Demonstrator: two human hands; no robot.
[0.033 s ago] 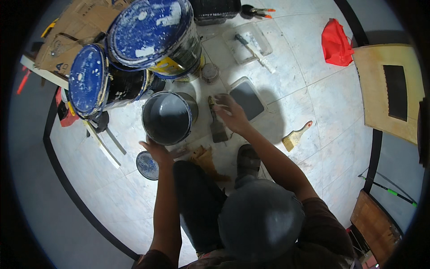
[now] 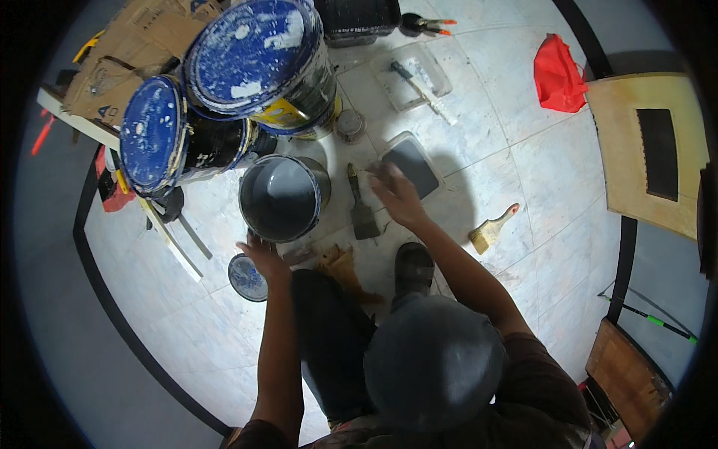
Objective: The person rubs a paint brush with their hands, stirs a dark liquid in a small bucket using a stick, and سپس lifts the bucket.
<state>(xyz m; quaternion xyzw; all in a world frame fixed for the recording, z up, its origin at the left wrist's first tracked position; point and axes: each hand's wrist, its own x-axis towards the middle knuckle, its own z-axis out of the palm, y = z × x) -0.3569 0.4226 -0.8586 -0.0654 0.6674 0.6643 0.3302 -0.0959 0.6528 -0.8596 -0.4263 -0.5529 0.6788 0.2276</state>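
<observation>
A bucket of grey paint [image 2: 280, 198] stands in front of me on the tiled floor. Beside its near side is my left hand [image 2: 266, 258], thumb and fingers apart, close to the wall of the bucket; whether it touches I cannot tell. My right hand [image 2: 398, 196] hovers with outstretched fingers and nothing in them, by the near left edge of a shallow tub of grey paint [image 2: 411, 166]. Between bucket and tub lies a wide paintbrush [image 2: 363, 217] with dark bristles, its handle pointing away. A small paint-smeared blue lid [image 2: 247, 277] rests left of my left hand.
Large blue-lidded paint pails [image 2: 254, 56] crowd the far left, beside cardboard [image 2: 142, 45]. Farther back, a clear tray [image 2: 407, 78] holds another brush. A pale-bristled brush [image 2: 493, 228] lies to the right. A red bag [image 2: 559, 75] and a yellowish panel [image 2: 621, 150] are at the right.
My right hand has drawn slightly right and nearer, away from the brush handle. My left hand's fingers show more beside the bucket.
</observation>
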